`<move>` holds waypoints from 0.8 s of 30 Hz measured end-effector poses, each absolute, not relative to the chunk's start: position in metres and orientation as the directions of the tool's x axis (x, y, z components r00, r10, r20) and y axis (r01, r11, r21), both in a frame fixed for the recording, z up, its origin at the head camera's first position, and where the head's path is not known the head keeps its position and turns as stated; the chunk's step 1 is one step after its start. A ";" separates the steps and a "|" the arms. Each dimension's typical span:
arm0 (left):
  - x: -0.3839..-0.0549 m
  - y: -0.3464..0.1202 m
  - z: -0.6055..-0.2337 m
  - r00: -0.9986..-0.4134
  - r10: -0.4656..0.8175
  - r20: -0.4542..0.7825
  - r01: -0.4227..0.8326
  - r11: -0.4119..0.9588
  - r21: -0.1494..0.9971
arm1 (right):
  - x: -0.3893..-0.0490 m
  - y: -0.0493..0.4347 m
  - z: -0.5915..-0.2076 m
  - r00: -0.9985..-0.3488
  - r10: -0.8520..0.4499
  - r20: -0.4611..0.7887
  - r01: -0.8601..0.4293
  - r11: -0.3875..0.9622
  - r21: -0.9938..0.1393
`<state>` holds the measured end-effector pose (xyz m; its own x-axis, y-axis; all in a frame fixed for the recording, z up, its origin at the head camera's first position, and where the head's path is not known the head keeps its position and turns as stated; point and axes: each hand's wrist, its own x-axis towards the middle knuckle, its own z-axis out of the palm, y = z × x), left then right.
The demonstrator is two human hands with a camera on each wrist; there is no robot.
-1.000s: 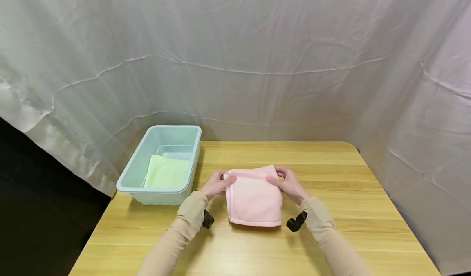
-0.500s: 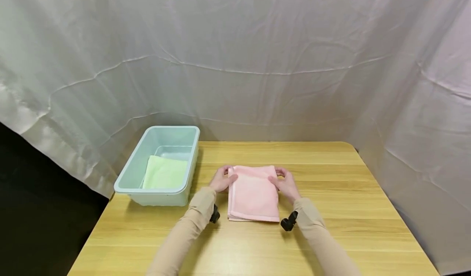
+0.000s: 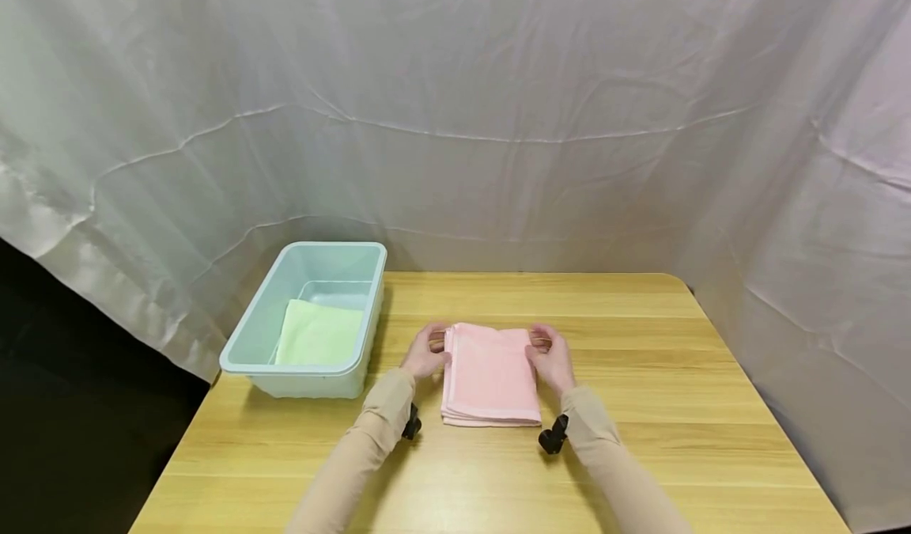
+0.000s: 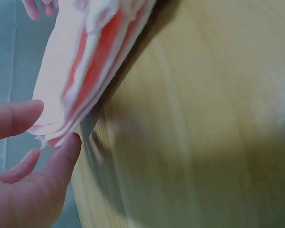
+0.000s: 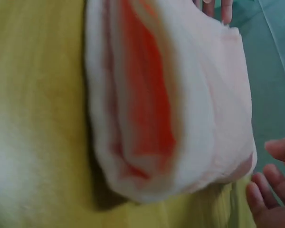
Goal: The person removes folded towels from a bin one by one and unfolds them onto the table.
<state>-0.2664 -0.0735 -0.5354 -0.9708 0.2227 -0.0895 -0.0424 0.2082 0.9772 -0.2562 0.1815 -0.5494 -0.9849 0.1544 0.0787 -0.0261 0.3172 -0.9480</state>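
Note:
A pink towel [image 3: 493, 376], folded into a layered rectangle, lies on the wooden table between both hands. At its far left corner is my left hand [image 3: 425, 351], fingers spread and slightly bent; in the left wrist view a fingertip [image 4: 72, 144] meets the lower layers while the thumb overlaps the top one. My right hand [image 3: 553, 357] sits beside the far right corner with relaxed fingers. The right wrist view shows its fingers [image 5: 276, 185] right by the towel's edge, loosely parted. Stacked folds with a deeper pink inside show at the towel's near side in both wrist views.
Left of the hands stands a light blue plastic bin [image 3: 299, 369] holding a folded pale green cloth [image 3: 320, 334]. A wooden table [image 3: 676, 407] carries everything. Grey curtains [image 3: 498, 178] hang behind and at the sides.
The pink towel has come down flat on the table and looks neater, its near edge slightly farther away. Both hands have loosened from its far corners and shifted a little.

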 end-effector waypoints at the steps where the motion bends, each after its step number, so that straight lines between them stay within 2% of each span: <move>1: -0.266 -0.075 -0.536 -0.973 0.213 -0.092 -0.047 0.209 0.977 | -0.254 0.180 -0.548 -0.983 0.163 0.090 -0.034 0.319 -0.947; 6: -0.263 -0.080 -0.538 -0.983 0.148 -0.110 -0.077 0.214 0.974 | -0.242 0.165 -0.542 -0.982 0.162 0.096 -0.047 0.285 -0.957; 14: -0.254 -0.084 -0.535 -0.986 0.101 -0.134 -0.116 0.169 0.979 | -0.225 0.133 -0.538 -0.995 0.029 0.096 -0.086 0.255 -0.963; 24: -0.248 -0.092 -0.546 -0.989 0.066 -0.134 -0.131 0.048 0.990 | -0.218 0.099 -0.540 -0.996 -0.031 0.084 -0.089 0.265 -0.960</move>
<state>-0.2477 -0.0917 -0.5458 -0.9887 0.0660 -0.1344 -0.1314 0.0483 0.9902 -0.2182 0.0989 -0.5404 -0.9960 -0.0313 0.0840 -0.0893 0.2652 -0.9600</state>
